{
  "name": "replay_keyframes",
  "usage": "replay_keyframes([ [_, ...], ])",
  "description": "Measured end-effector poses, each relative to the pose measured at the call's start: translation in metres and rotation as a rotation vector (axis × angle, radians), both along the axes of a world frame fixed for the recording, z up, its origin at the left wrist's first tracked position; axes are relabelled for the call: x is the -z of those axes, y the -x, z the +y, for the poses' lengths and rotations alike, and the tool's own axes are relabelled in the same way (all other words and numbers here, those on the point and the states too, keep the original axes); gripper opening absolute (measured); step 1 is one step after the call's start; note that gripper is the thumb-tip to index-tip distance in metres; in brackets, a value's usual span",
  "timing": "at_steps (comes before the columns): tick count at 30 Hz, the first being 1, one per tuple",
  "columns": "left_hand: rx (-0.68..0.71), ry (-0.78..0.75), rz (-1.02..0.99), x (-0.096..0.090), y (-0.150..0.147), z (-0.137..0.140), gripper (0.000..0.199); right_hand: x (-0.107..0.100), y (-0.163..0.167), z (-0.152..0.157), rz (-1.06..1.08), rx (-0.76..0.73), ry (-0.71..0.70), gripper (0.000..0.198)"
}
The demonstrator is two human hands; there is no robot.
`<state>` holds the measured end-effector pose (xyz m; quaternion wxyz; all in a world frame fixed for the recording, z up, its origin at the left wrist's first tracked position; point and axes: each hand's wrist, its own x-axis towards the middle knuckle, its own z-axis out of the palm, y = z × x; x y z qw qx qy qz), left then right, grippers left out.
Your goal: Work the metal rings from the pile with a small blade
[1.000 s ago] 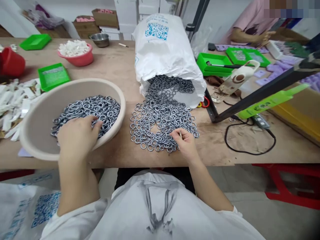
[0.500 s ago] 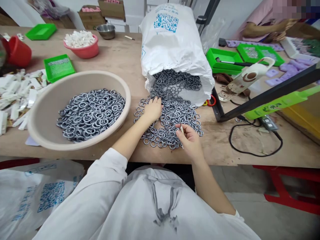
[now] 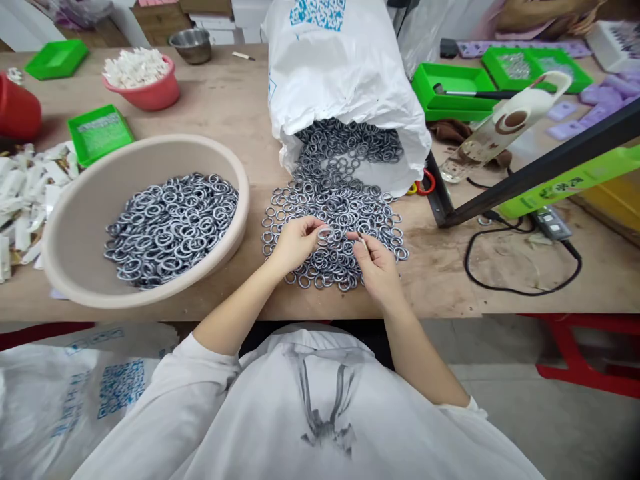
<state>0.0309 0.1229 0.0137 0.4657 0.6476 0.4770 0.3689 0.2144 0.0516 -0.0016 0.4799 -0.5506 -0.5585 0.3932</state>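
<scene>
My left hand (image 3: pixel 295 245) pinches one grey ring (image 3: pixel 324 234) between thumb and fingertips, just above a spread pile of similar rings (image 3: pixel 345 213). A short distance to its right, my right hand (image 3: pixel 379 267) is closed around a slim tool with a pale handle (image 3: pixel 365 245); its dark tip points toward the ring but appears apart from it. More rings spill out of a white sack (image 3: pixel 345 73) lying on its side behind the pile. On the left stands a large beige basin (image 3: pixel 70 247) partly filled with the same kind of rings.
White plastic pieces (image 3: pixel 25 200) lie left of the basin, near a green tray (image 3: pixel 83 143) and a red bowl (image 3: pixel 155 93). A black metal bar (image 3: pixel 540 170), a bottle (image 3: pixel 500 133) and a cable (image 3: pixel 470 267) occupy the right. A co-worker's arm (image 3: pixel 535 17) shows at the back.
My left hand has come back from the pile toward my right hand and now pinches a ring. My right hand still grips the slim tool. The view has shifted slightly.
</scene>
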Motion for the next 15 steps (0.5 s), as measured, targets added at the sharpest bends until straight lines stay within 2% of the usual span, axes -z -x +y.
replay_keyframes([
  [3, -0.072, -0.041, 0.162, 0.006, 0.002, -0.009, 0.023, 0.004, 0.012, 0.01, -0.048, 0.007, -0.029, 0.041],
  [6, -0.153, -0.126, 0.312, 0.004, 0.005, -0.011, 0.019, 0.005, 0.02, 0.017, -0.119, 0.026, -0.046, 0.04],
  [8, -0.133, -0.073, 0.21, -0.002, 0.006, -0.014, 0.02, 0.004, 0.022, 0.018, -0.108, 0.036, -0.071, 0.039],
  [12, 0.029, 0.225, -0.229, -0.012, 0.003, -0.03, 0.04, -0.001, 0.024, 0.013, -0.019, -0.071, -0.151, 0.036],
  [15, 0.042, 0.364, -0.417, -0.014, -0.005, -0.045, 0.051, -0.001, 0.03, 0.007, 0.051, -0.095, -0.153, 0.034],
])
